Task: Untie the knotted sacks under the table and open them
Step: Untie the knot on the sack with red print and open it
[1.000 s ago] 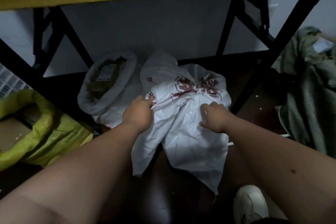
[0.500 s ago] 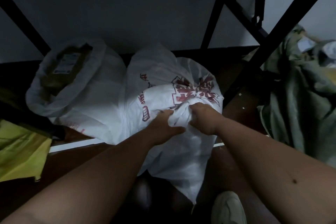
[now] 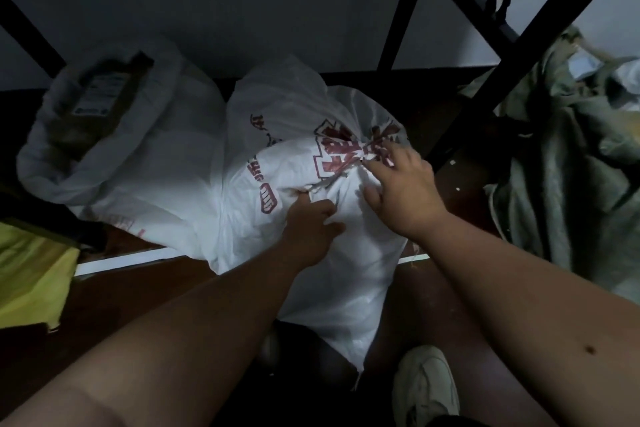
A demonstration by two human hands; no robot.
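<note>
The white printed sack (image 3: 304, 184) is lying on the floor under the table frame (image 3: 530, 31), right of an already opened white sack (image 3: 114, 149). A fold near its gathered neck is being pinched by the left hand (image 3: 311, 222); the right hand (image 3: 401, 191) is being laid on it with fingers spread. The woven fabric is judged soft, light and slippery, best taken hold of at the knotted neck (image 3: 360, 159).

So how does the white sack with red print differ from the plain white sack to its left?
The white sack with red print is cinched shut at a knot; the plain white sack gapes open, rim rolled down, showing a brown labelled package. The left hand and right hand are both on the printed sack; nothing touches the plain one. Both are white sacks lying on the floor.
</note>
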